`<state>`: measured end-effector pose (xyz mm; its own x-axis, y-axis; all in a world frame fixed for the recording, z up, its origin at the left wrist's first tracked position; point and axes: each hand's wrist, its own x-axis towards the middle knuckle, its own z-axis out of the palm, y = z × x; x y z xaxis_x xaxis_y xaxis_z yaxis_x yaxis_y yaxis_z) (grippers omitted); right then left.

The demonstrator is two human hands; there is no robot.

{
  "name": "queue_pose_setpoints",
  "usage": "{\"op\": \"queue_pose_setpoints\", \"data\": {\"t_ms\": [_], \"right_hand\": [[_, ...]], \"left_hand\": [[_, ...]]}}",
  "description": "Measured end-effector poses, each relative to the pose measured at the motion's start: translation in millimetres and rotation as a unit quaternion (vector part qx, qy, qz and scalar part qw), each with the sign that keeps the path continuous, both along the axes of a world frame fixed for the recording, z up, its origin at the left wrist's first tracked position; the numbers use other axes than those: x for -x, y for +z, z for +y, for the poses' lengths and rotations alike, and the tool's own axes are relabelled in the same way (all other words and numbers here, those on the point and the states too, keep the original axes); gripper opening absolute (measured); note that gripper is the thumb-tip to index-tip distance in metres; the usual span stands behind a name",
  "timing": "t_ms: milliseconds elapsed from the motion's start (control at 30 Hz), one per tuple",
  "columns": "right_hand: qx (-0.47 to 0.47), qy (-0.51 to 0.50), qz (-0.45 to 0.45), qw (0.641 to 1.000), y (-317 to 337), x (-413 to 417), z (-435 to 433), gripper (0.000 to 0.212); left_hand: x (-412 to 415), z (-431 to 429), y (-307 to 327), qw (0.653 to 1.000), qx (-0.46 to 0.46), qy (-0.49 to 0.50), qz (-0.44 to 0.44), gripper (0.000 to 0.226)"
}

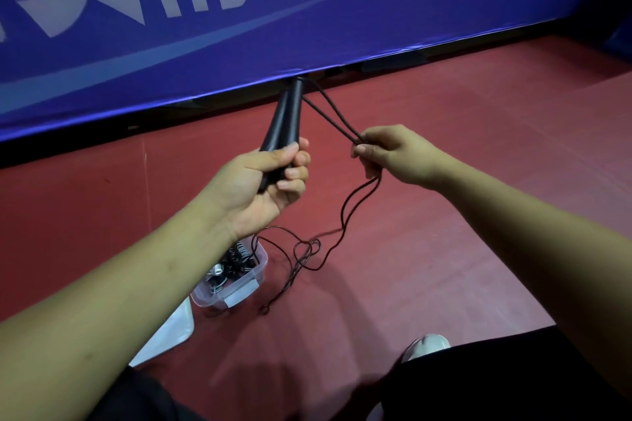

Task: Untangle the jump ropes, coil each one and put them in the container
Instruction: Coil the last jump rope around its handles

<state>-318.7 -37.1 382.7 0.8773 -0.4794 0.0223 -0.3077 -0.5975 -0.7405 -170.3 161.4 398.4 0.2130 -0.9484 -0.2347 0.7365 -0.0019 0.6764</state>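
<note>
The left hand (263, 178) curls its fingers tight round both black handles (285, 120), so the two ends stay together; the right hand (386, 154) pinches two strands of the jump rope (347, 133) beside them, likely to start a coil; below the fingers hangs a loose knot (307, 248); lower still, under the left wrist, sits the clear container (254, 275).

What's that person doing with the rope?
A person is sorting out a black jump rope. Their left hand grips both handles together, and the right hand pinches two strands of the cord coming off the handles. The rest of the cord dangles in tangled loops beside a clear container on the red floor. This rope is not yet coiled or put away.
</note>
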Motion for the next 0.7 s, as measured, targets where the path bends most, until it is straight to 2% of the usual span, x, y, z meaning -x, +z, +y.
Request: {"op": "queue_pose_setpoints", "data": {"t_ms": [100,167,233,333,433,567,700], "right_hand": [[-0.043,0.007,-0.012,0.999,2,-4,3,0.016],[-0.158,0.030,-0.023,0.987,3,-6,10,0.017],[-0.274,0.055,-0.031,0.960,3,-9,21,0.019],[-0.348,0.046,-0.047,0.935,4,-16,37,0.021],[-0.381,0.040,-0.045,0.923,6,-21,50,0.023],[-0.382,0.064,-0.009,0.922,4,-19,62,0.020],[-0.417,0.040,-0.039,0.907,0,-18,65,0.020]], "left_hand": [[-5,-7,-1,0.997,0.015,0.072,0.003,0.016],[-12,-11,1,0.992,0.026,0.123,0.015,0.016],[-19,-15,2,0.986,0.028,0.158,0.036,0.010],[-23,-20,-1,0.975,0.015,0.215,0.052,0.007],[-26,-25,-5,0.962,0.006,0.269,0.052,0.006],[-31,-28,-10,0.951,-0.018,0.307,0.039,0.032],[-39,-27,-10,0.951,-0.037,0.304,0.036,0.013]]}}
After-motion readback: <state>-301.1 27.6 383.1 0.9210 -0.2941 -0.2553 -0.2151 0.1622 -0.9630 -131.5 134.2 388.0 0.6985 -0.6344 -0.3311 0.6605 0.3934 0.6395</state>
